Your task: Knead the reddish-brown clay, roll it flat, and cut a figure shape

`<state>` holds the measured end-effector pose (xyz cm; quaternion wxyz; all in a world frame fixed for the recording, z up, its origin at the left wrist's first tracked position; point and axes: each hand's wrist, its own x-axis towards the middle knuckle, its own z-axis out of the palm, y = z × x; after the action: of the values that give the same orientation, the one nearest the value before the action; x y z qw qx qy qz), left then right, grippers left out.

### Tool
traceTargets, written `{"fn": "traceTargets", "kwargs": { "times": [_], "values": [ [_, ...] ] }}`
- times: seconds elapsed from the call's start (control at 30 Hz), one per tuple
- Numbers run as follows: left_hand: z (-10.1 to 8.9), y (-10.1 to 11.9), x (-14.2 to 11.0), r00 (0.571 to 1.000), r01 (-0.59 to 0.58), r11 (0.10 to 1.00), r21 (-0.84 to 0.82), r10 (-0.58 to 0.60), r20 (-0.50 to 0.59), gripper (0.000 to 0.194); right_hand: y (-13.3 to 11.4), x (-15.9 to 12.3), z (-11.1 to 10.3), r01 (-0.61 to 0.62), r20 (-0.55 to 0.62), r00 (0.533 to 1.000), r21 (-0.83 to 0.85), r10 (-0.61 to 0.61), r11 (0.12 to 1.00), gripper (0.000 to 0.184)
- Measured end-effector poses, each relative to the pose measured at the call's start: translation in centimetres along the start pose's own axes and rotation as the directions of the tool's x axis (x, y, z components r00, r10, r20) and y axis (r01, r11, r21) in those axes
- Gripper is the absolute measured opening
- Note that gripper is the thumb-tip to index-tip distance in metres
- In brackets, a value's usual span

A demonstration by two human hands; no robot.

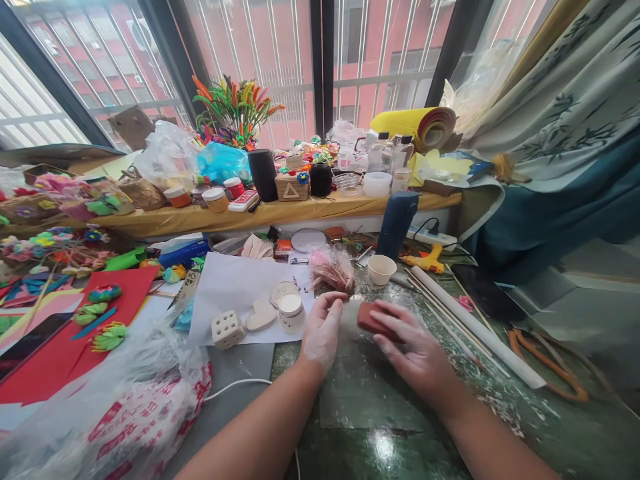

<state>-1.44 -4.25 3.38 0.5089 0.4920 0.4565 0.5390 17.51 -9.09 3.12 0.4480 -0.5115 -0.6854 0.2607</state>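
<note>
Well, right hand: your fingers were clamped on the block, thumb along its near side; white powder coated your skin.
Block: reddish brown, slightly blurred, it sat in your right grip, just across from your left hand.
Left hand: whitened too, it curved beside the paper with thumb near forefinger; you could not tell whether the hidden fingers pressed on anything.
Clear sheet: this lay on the dark green table, below and between your hands.
Paper: on your left, it bore a pale die, a heart and a tub.
Cup: it stood beyond the block, near the blue case.
Glue gun: yellow, it lay to the right of that case.
White tube: it slanted past your right hand, beside thin sticks.
Plastic bag: crumpled and red-printed, it spread at your far left.
Sill: behind everything, it carried jars, a black speaker and a yellow roll.
</note>
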Motion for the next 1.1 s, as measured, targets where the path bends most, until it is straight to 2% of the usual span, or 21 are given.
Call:
{"fn": "traceTargets", "kwargs": {
  "times": [0.07, 0.1, 0.2, 0.3, 0.37, 0.47, 0.5, 0.53, 0.63, 0.73, 0.87, 0.93, 1.0, 1.1],
  "values": [
    [-0.1, -0.3, 0.4, 0.999, 0.004, 1.0, 0.029, -0.003, -0.045, 0.027, 0.0, 0.2, 0.0, 0.018, 0.167, 0.986, -0.082, -0.004, 0.996, 0.04],
    [-0.1, -0.4, 0.5, 0.999, 0.008, 0.999, 0.043, -0.005, -0.054, 0.027, 0.0, 0.2, 0.1, 0.013, 0.195, 0.981, -0.093, 0.005, 0.996, 0.04],
    [-0.4, -0.4, 0.7, 1.0, 0.007, 0.995, 0.099, -0.005, -0.02, 0.025, 0.3, 0.4, 0.4, -0.064, 0.086, 0.994, -0.077, 0.07, 0.995, 0.037],
    [-0.7, 0.1, 0.4, 0.99, -0.055, 0.959, 0.276, 0.017, 0.138, 0.028, 0.9, 0.5, 0.5, -0.179, -0.05, 0.983, -0.061, 0.176, 0.982, 0.034],
    [-1.0, 0.5, 0.1, 0.946, -0.189, 0.886, 0.423, 0.05, 0.319, 0.048, 1.3, 0.6, 0.5, -0.246, -0.103, 0.964, -0.01, 0.244, 0.969, 0.032],
    [-1.3, 0.8, -0.1, 0.815, -0.426, 0.742, 0.517, 0.067, 0.575, 0.09, 2.0, 0.8, 0.4, -0.317, -0.128, 0.935, 0.124, 0.332, 0.94, 0.034],
    [-1.4, 0.8, 0.0, 0.784, -0.471, 0.705, 0.53, 0.06, 0.618, 0.094, 2.2, 0.8, 0.4, -0.329, -0.125, 0.928, 0.162, 0.35, 0.93, 0.035],
    [-1.4, 0.7, 0.1, 0.77, -0.496, 0.676, 0.545, 0.053, 0.635, 0.091, 2.3, 0.9, 0.4, -0.333, -0.118, 0.926, 0.191, 0.359, 0.923, 0.036],
    [-1.4, 0.6, 0.5, 0.762, -0.527, 0.623, 0.578, 0.044, 0.646, 0.075, 2.3, 0.9, 0.6, -0.325, -0.087, 0.932, 0.226, 0.351, 0.918, 0.037],
    [-1.2, 0.9, 0.7, 0.734, -0.586, 0.572, 0.574, 0.075, 0.675, 0.075, 1.9, 0.8, 0.7, -0.303, -0.033, 0.948, 0.208, 0.316, 0.93, 0.039],
    [-0.9, 1.6, 0.3, 0.752, -0.618, 0.519, 0.591, 0.171, 0.636, 0.07, 1.2, 0.8, 0.5, -0.221, 0.088, 0.975, 0.221, 0.206, 0.95, 0.044],
    [-0.9, 1.7, 0.0, 0.754, -0.621, 0.518, 0.588, 0.191, 0.628, 0.068, 1.1, 0.7, 0.5, -0.215, 0.111, 0.975, 0.26, 0.192, 0.941, 0.041],
    [-0.9, 1.5, -0.1, 0.763, -0.599, 0.562, 0.571, 0.185, 0.619, 0.073, 1.2, 0.7, 0.6, -0.229, 0.081, 0.973, 0.252, 0.215, 0.94, 0.033],
    [-1.0, 0.8, 0.1, 0.842, -0.444, 0.718, 0.535, 0.132, 0.523, 0.083, 1.3, 0.6, 0.7, -0.248, 0.021, 0.968, 0.165, 0.248, 0.955, 0.027]
  ]
}}
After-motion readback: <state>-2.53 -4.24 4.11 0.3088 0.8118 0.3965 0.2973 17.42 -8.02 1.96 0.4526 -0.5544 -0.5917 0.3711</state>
